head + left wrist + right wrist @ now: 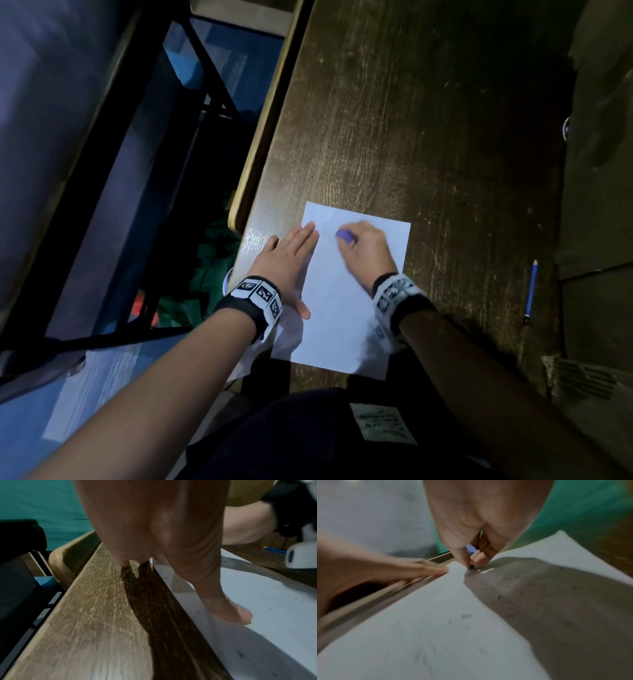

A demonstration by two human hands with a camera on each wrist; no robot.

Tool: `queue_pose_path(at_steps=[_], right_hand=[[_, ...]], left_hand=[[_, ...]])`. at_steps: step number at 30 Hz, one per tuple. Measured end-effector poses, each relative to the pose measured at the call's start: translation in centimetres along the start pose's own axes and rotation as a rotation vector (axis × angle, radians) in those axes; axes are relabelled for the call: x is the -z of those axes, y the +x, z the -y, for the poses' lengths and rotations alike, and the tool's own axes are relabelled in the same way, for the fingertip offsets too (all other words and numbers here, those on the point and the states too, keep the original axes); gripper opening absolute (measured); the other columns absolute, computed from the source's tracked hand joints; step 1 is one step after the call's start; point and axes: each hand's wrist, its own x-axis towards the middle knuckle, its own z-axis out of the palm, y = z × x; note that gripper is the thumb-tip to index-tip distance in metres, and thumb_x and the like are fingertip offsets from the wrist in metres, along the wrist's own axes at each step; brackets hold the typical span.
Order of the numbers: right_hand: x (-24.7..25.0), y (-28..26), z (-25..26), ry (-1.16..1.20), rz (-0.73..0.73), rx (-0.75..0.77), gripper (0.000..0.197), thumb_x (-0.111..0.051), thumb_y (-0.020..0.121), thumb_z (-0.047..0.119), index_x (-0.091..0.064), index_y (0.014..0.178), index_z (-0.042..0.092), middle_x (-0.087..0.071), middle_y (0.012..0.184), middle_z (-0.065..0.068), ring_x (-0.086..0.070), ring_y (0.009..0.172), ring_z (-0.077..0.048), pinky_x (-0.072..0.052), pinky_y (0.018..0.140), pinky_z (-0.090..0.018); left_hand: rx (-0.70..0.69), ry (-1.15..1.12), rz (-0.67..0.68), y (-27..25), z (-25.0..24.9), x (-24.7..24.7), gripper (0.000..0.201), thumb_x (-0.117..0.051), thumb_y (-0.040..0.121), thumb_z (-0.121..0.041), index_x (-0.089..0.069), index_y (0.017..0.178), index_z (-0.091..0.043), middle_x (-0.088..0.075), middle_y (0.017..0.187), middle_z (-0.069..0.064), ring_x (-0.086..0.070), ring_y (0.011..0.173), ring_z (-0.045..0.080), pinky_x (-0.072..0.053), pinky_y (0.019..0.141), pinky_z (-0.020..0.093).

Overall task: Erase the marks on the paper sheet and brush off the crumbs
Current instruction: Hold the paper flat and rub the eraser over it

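A white paper sheet (pixel 346 301) lies on the dark wooden desk (pixel 411 137) near its front edge. My right hand (pixel 363 246) pinches a small blue eraser (pixel 343 236) and presses it on the sheet's upper part; the eraser (pixel 471 550) shows between thumb and fingers in the right wrist view. My left hand (pixel 291 260) lies flat with straight fingers over the sheet's left edge, its thumb (pixel 240 615) on the paper (pixel 257 608). Small dark crumbs (pixel 501 596) are scattered over the sheet (pixel 436 628).
A blue pencil (pixel 531 291) lies on the desk to the right of the sheet. The desk's left edge (pixel 263 137) runs close beside my left hand, with a chair frame and floor below. A dark wall stands along the right.
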Motion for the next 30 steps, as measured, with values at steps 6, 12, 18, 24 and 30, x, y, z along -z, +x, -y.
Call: queue_pose_path(at_steps=[6,12,18,24,30], right_hand=[[-2.2,-5.0,2.3,0.049,0.291,0.103,0.013,-0.058,0.092,0.017,-0.070,0.095,0.012,-0.060,0.089,-0.005,-0.058,0.082,-0.019,-0.045,0.078,-0.027],[0.2,0.4,0.5,-0.019,-0.032,0.025,0.010,-0.062,0.089,0.010,-0.072,0.091,0.007,-0.064,0.088,-0.009,-0.062,0.082,-0.024,-0.048,0.083,-0.032],[-1.9,-6.0,2.8,0.003,0.431,0.216,0.012,-0.056,0.093,0.018,-0.068,0.093,0.014,-0.057,0.089,-0.005,-0.057,0.081,-0.022,-0.048,0.079,-0.036],[0.1,-0.2,0.1,-0.012,-0.097,-0.027,0.012,-0.063,0.090,0.013,-0.073,0.095,0.010,-0.066,0.092,-0.007,-0.063,0.084,-0.022,-0.051,0.083,-0.033],[-1.3,-6.7,2.5,0.013,0.485,0.250,0.013,-0.056,0.094,0.017,-0.068,0.093,0.013,-0.056,0.086,-0.003,-0.057,0.080,-0.022,-0.044,0.076,-0.030]], left_hand=[[0.015,0.021,-0.007,0.4,-0.2,-0.2,0.164,-0.085,0.049,-0.075,0.019,0.160,-0.015,0.027,0.166,-0.004,0.016,0.155,0.017,-0.006,0.126,0.047],[0.007,0.008,-0.006,0.1,-0.2,0.0,0.161,-0.086,0.051,-0.073,0.019,0.160,-0.017,0.026,0.167,-0.006,0.015,0.155,0.016,-0.006,0.126,0.046],[0.015,0.034,0.006,0.3,-0.1,0.0,0.163,-0.084,0.050,-0.076,0.021,0.159,-0.014,0.029,0.166,-0.003,0.017,0.155,0.017,-0.006,0.127,0.047],[0.008,0.026,-0.001,0.3,0.0,-0.1,0.161,-0.084,0.052,-0.076,0.022,0.159,-0.018,0.028,0.166,-0.006,0.017,0.155,0.015,-0.006,0.126,0.046],[0.025,0.049,-0.003,0.5,0.0,-0.3,0.165,-0.082,0.048,-0.080,0.024,0.158,-0.016,0.030,0.165,-0.005,0.018,0.155,0.015,-0.006,0.126,0.047]])
